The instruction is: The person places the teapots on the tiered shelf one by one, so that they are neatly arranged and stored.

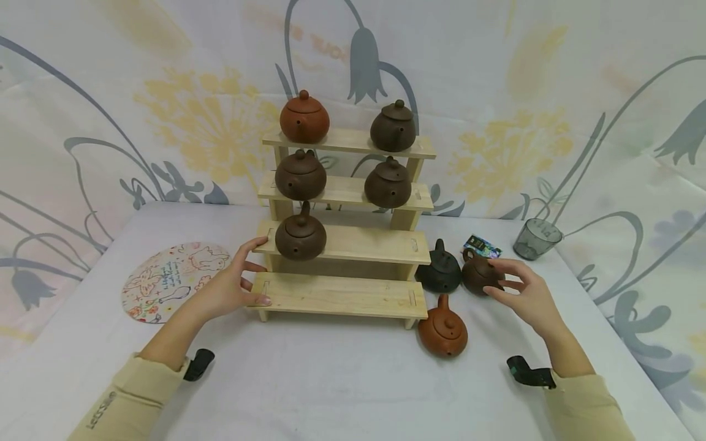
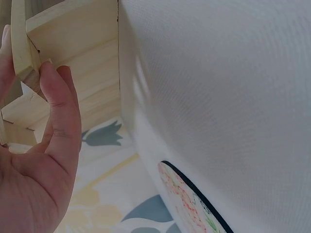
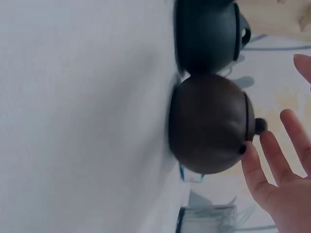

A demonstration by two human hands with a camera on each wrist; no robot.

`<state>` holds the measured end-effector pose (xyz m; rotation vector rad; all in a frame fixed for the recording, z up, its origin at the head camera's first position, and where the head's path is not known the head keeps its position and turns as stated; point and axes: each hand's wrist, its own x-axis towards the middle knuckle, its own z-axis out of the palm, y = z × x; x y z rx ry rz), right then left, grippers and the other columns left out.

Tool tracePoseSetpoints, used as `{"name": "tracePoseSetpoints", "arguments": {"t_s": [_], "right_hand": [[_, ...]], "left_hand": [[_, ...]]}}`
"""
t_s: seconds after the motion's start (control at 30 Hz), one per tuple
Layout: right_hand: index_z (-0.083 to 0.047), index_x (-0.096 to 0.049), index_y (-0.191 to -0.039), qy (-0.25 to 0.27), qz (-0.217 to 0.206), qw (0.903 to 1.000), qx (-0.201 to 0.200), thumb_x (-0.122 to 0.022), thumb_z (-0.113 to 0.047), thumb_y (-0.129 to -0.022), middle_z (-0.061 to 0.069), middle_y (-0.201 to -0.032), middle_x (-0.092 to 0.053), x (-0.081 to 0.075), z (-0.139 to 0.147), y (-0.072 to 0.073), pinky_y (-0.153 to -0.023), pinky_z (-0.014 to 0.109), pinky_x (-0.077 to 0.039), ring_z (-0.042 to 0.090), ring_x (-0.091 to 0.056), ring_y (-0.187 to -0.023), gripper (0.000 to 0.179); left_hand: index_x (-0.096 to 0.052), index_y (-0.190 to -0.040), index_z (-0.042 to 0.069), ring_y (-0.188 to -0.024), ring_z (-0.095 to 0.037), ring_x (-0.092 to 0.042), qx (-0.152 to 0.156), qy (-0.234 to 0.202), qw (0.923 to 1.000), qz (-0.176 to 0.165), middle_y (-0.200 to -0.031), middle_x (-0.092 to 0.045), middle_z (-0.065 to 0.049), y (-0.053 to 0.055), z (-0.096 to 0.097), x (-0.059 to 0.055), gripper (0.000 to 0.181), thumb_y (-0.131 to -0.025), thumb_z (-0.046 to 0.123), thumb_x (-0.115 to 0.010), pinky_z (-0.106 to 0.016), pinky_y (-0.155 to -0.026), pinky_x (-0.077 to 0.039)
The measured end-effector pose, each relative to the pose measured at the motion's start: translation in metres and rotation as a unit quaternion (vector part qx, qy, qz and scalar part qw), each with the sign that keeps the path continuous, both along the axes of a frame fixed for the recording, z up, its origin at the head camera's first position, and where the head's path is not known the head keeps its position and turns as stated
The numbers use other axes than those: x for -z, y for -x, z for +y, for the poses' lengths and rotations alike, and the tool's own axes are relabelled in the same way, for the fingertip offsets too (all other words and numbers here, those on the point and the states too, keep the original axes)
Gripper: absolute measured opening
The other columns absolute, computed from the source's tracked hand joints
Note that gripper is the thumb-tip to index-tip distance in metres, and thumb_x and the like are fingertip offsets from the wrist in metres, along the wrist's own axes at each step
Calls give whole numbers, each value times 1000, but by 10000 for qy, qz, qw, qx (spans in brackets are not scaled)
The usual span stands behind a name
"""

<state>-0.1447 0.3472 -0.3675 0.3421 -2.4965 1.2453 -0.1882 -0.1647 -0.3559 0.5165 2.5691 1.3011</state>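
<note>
A stepped wooden display stand (image 1: 342,294) carries several teapots on its upper tiers. My left hand (image 1: 231,286) grips the stand's left end; in the left wrist view its fingers lie on both sides of a board's edge (image 2: 24,48). At the right, my right hand (image 1: 524,297) is spread beside a small dark brown teapot (image 1: 481,274), which stands on the table. In the right wrist view, one fingertip is at its spout and another near the lid knob (image 3: 261,126). A black teapot (image 1: 441,269) stands against the brown one, and an orange-brown teapot (image 1: 443,331) is nearer.
On the stand are a reddish teapot (image 1: 304,122) and dark ones, including the third-tier teapot (image 1: 300,237). A glass cup (image 1: 536,239) and a small printed packet (image 1: 481,246) lie back right. A round patterned mat (image 1: 176,278) is at the left. Floral cloth (image 1: 469,79) hangs behind.
</note>
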Motion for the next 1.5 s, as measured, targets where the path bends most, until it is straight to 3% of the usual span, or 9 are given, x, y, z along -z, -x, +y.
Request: {"name": "tracePoseSetpoints", "arguments": {"t_s": [0.2, 0.33, 0.47, 0.6, 0.8, 0.97, 1.2, 1.5], "right_hand": [[4, -52, -123, -21, -441, 9984, 350, -71, -3, -81, -8, -119, -49, 3, 12, 6, -76, 13, -44, 2, -46, -104, 47], [1, -51, -126, -189, -803, 9958, 409, -70, -11, -84, 0, -123, -47, 3, 18, 12, -75, 12, -43, 15, -46, -109, 48], [1, -48, -129, -359, -1276, 9904, 404, -69, -19, -85, 16, -128, -45, 3, 23, 21, -82, 32, -45, 37, -42, -116, 53], [2, -42, -133, -311, -1846, 9820, 259, -69, -23, -85, 24, -136, -37, 3, 26, 30, -83, 49, -40, 48, -37, -119, 60], [-2, -36, -139, -252, -2462, 9688, -90, -72, -23, -82, 23, -136, -34, 4, 27, 43, -73, 31, -44, 36, -47, -104, 71], [-3, -36, -139, -314, -2525, 9670, -156, -74, -24, -81, 24, -136, -34, 5, 26, 45, -73, 28, -45, 29, -46, -102, 73], [-1, -42, -133, -568, -2337, 9705, 170, -76, -26, -78, 24, -131, -40, 3, 21, 43, -78, 35, -41, 34, -41, -109, 69], [-1, -42, -131, -621, -2316, 9701, 368, -75, -29, -78, 28, -128, -38, -10, 16, 32, -69, 33, -47, 39, -44, -105, 68]], "left_hand": [[-7, -147, 26, -74, -24, -55, -1, 2, 10000, 12, -123, -47, -29, 0, 0, 0, 104, -74, 7, -78, -35, -60, -46], [-7, -147, 26, -75, -24, -55, 3, 4, 10000, 5, -124, -47, -29, 0, 1, 0, 104, -74, 7, -78, -35, -61, -45], [-7, -147, 27, -75, -24, -55, -24, 63, 10000, -18, -124, -47, -28, 0, 1, 0, 103, -74, 8, -78, -35, -61, -45], [-8, -147, 27, -76, -25, -55, -43, 83, 10000, -31, -124, -47, -27, 0, 1, 0, 103, -74, 9, -79, -35, -61, -45], [-7, -147, 28, -75, -24, -55, -38, 21, 10000, -34, -124, -47, -27, 0, 0, 0, 104, -74, 7, -79, -35, -61, -46], [-8, -147, 28, -75, -24, -55, -25, -13, 10000, -40, -124, -47, -27, 0, 0, 0, 104, -74, 9, -79, -35, -61, -45], [-8, -147, 28, -76, -24, -55, -37, 14, 10000, -16, -124, -48, -26, 1, -1, 2, 104, -73, 8, -79, -35, -62, -46], [-7, -147, 27, -76, -25, -55, -18, -31, 10000, -36, -124, -46, -27, 1, -1, 1, 105, -74, 8, -79, -35, -62, -46]]}}
